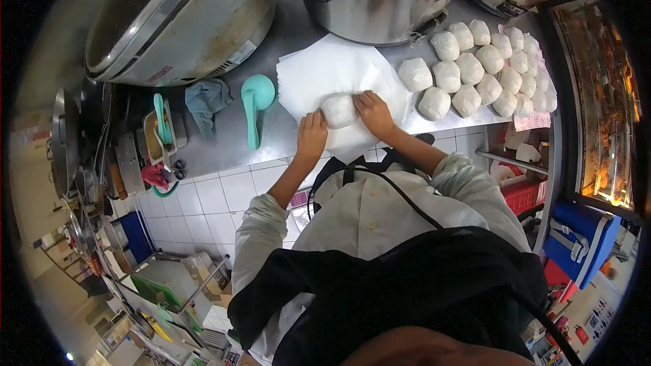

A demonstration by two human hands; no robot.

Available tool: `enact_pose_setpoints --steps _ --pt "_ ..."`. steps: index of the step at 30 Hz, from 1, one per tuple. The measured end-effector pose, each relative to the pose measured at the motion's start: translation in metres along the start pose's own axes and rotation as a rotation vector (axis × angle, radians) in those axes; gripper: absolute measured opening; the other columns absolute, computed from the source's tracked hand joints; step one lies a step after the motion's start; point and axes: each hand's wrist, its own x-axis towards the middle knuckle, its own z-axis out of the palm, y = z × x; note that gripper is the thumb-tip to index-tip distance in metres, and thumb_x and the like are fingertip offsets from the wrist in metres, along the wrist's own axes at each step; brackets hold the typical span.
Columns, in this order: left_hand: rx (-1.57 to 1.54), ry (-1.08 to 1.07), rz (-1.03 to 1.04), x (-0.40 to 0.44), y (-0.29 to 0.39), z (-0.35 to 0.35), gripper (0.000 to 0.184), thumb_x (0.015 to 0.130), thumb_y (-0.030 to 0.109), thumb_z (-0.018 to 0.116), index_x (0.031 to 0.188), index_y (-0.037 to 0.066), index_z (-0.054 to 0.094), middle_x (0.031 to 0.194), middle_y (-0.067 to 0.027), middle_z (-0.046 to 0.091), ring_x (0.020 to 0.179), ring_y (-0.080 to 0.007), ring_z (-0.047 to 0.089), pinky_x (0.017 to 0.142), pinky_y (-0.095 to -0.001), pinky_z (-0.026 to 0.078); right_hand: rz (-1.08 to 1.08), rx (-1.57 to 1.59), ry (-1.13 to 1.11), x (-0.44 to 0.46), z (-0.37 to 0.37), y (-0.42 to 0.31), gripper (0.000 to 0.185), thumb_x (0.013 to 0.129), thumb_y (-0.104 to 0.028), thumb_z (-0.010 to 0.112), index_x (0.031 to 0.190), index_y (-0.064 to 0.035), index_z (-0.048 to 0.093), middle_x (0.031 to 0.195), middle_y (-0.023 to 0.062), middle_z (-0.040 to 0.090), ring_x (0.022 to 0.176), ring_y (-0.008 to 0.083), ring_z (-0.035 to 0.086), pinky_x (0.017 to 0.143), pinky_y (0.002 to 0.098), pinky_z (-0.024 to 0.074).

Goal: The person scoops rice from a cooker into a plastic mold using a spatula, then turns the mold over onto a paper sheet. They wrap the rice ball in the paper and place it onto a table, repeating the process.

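Note:
A round white paper-wrapped bundle (338, 110) lies on the stack of white paper sheets (308, 71) in front of me. My left hand (312, 134) grips its left side with fingers curled at the paper. At its right side my right hand (373, 114) pinches the paper, fingers closed. What the wrapping contains is hidden. To the right, several similar white bundles (468, 68) sit in close rows. A turquoise rice scoop (257, 98) lies left of the paper.
Large rice cookers (380, 3) line the back of the steel counter (224, 146). At left are a grey-blue cloth (207, 100) and a small container (155, 137) with a turquoise-handled utensil. A lit glass display case (603, 108) stands at right.

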Motion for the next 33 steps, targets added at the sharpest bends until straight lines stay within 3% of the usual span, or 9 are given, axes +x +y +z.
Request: enact_pose_setpoints --steps 2,7,12,15,18,22,24,29,33 --pt "0.019 -0.071 -0.083 -0.009 0.005 0.003 0.044 0.077 0.006 0.050 0.117 -0.012 0.049 0.095 -0.0140 0.049 0.089 -0.0264 0.048 0.077 -0.0339 0.043 0.123 0.135 0.067 -0.002 -0.002 -0.017 0.025 0.071 -0.008 0.055 0.094 0.0017 0.061 0.088 0.0116 0.057 0.090 0.0264 0.054 0.079 0.0348 0.0458" --pt "-0.276 -0.016 -0.221 -0.013 0.015 0.003 0.038 0.082 0.005 0.047 0.115 -0.014 0.048 0.098 -0.0182 0.048 0.091 -0.0323 0.048 0.081 -0.0397 0.042 0.548 0.659 0.178 0.002 0.013 -0.051 0.040 0.078 -0.018 0.063 0.108 0.0061 0.052 0.104 0.0214 0.052 0.101 0.0366 0.047 0.089 0.0401 0.0388" --pt "-0.558 0.124 -0.317 -0.015 0.018 -0.006 0.026 0.084 -0.001 0.045 0.108 -0.010 0.051 0.110 -0.0215 0.048 0.101 -0.0387 0.047 0.087 -0.0430 0.040 0.499 0.861 0.145 0.020 0.012 -0.065 0.083 0.062 -0.029 0.079 0.122 0.0044 0.031 0.109 0.0217 0.046 0.108 0.0331 0.044 0.094 0.0383 0.0359" --pt "-0.704 0.196 -0.347 -0.004 0.021 -0.027 0.035 0.081 -0.005 0.047 0.115 -0.009 0.048 0.111 -0.0234 0.047 0.103 -0.0389 0.049 0.086 -0.0391 0.041 0.623 1.090 0.091 0.034 -0.006 -0.068 0.083 0.060 -0.023 0.079 0.124 0.0027 0.033 0.110 0.0194 0.050 0.104 0.0297 0.051 0.091 0.0365 0.0405" --pt "-1.147 0.402 -0.396 0.023 0.031 -0.039 0.057 0.074 -0.009 0.053 0.129 -0.007 0.037 0.117 -0.0197 0.046 0.107 -0.0281 0.050 0.089 -0.0318 0.041 0.575 1.167 0.116 0.045 -0.032 -0.062 0.081 0.058 -0.021 0.080 0.124 -0.0006 0.038 0.109 0.0161 0.054 0.099 0.0259 0.056 0.087 0.0353 0.0440" --pt "-1.540 0.284 -0.527 0.060 0.065 -0.057 0.065 0.076 -0.009 0.053 0.135 -0.004 0.027 0.126 -0.0148 0.041 0.115 -0.0251 0.046 0.095 -0.0312 0.037 0.595 1.222 0.181 0.052 -0.073 -0.044 0.075 0.057 -0.020 0.082 0.121 -0.0044 0.046 0.107 0.0092 0.056 0.099 0.0193 0.055 0.089 0.0312 0.0427" --pt "-1.649 0.390 -0.525 0.080 0.087 -0.057 0.066 0.077 -0.006 0.051 0.137 -0.002 0.023 0.129 -0.0140 0.040 0.119 -0.0243 0.042 0.099 -0.0329 0.035 0.522 1.021 0.231 0.049 -0.085 -0.022 0.074 0.056 -0.021 0.082 0.120 -0.0048 0.048 0.107 0.0110 0.056 0.099 0.0214 0.055 0.089 0.0318 0.0429" --pt "-1.989 0.245 -0.464 0.128 0.124 -0.040 0.057 0.075 -0.007 0.049 0.129 0.001 0.034 0.123 -0.0125 0.045 0.117 -0.0224 0.044 0.098 -0.0335 0.036 0.396 0.798 0.433 0.036 -0.124 0.033 0.069 0.055 -0.022 0.081 0.115 -0.0047 0.051 0.101 0.0105 0.059 0.093 0.0218 0.057 0.087 0.0313 0.0437" --pt "-2.139 -0.067 -0.423 0.171 0.158 -0.045 0.071 0.066 -0.009 0.051 0.133 0.003 0.032 0.126 -0.0113 0.044 0.117 -0.0239 0.044 0.101 -0.0330 0.033 0.679 1.090 0.291 0.015 -0.161 0.074 0.065 0.055 -0.023 0.083 0.109 -0.0044 0.052 0.100 0.0056 0.056 0.096 0.0158 0.054 0.086 0.0295 0.0431"
